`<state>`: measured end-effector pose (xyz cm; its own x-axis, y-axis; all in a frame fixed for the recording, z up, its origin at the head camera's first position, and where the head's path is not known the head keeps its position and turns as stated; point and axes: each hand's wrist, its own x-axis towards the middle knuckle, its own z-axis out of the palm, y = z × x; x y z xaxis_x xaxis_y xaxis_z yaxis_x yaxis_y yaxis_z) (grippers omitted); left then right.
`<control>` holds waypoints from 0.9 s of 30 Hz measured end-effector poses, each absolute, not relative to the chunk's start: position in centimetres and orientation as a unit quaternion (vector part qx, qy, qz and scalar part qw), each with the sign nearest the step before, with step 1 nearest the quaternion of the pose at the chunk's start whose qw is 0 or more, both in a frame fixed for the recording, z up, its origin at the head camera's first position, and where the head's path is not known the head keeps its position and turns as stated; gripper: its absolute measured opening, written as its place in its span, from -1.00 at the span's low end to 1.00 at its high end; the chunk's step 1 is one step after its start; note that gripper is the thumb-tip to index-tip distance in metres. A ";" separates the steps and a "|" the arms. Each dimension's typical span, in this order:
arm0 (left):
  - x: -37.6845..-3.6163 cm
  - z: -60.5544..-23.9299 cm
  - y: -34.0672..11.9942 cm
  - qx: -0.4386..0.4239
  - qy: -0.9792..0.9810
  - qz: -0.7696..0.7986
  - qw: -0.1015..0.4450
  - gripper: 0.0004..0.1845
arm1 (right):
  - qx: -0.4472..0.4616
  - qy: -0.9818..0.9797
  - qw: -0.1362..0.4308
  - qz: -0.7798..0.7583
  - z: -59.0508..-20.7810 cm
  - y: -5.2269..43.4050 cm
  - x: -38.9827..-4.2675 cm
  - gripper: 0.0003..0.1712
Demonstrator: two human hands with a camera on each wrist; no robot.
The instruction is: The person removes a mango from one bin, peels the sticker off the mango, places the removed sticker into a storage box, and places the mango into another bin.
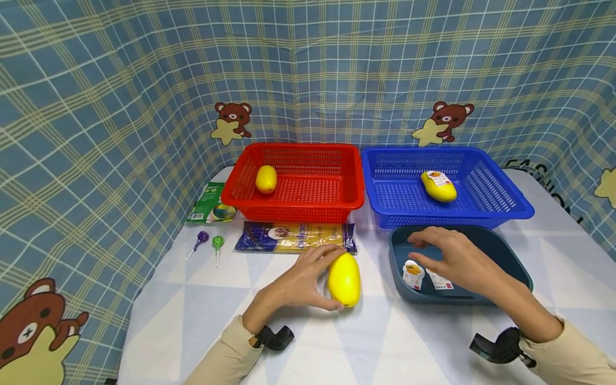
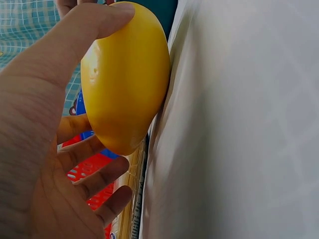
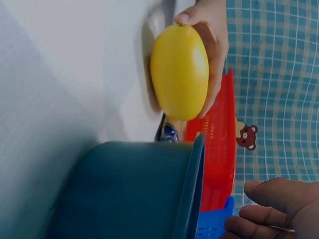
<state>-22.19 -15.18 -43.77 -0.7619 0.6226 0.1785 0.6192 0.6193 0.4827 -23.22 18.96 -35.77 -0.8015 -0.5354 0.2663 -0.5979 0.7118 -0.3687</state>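
My left hand [image 1: 299, 280] grips a smooth yellow mango [image 1: 345, 280] on the tabletop, thumb at its near end and fingers at its far end. In the left wrist view the thumb presses the mango [image 2: 127, 74] while other fingers spread beside it. My right hand [image 1: 454, 258] hovers over a dark teal bin [image 1: 447, 299], fingers loosely bent, holding nothing. Inside that bin lie a white label [image 1: 413, 275] with a yellow picture and another label [image 1: 440, 280], partly covered by the right hand. The right wrist view shows the bin's wall [image 3: 129, 189] between the right hand and the mango.
Behind stand a red basket [image 1: 293, 210] holding a yellow mango [image 1: 266, 179] and a blue basket [image 1: 447, 218] holding a labelled one [image 1: 439, 187]. A noodle-like packet [image 1: 289, 237] lies before the red basket. Leftward are a green packet [image 1: 208, 203], a purple lollipop [image 1: 202, 237] and a green one [image 1: 218, 242].
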 end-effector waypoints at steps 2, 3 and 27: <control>-22.2 -43.8 -15.2 0.344 0.901 0.265 0.005 0.16 | 0.307 -0.922 0.065 0.225 -35.7 18.7 -23.2 -0.65; -22.2 -43.8 -15.2 0.344 0.901 0.265 0.006 0.16 | 0.308 -0.922 0.061 0.228 -35.7 18.5 -23.1 -0.65; -22.2 -43.8 -15.1 0.342 0.900 0.269 0.009 0.15 | 0.341 -0.912 0.045 0.223 -35.9 15.2 -22.8 -0.65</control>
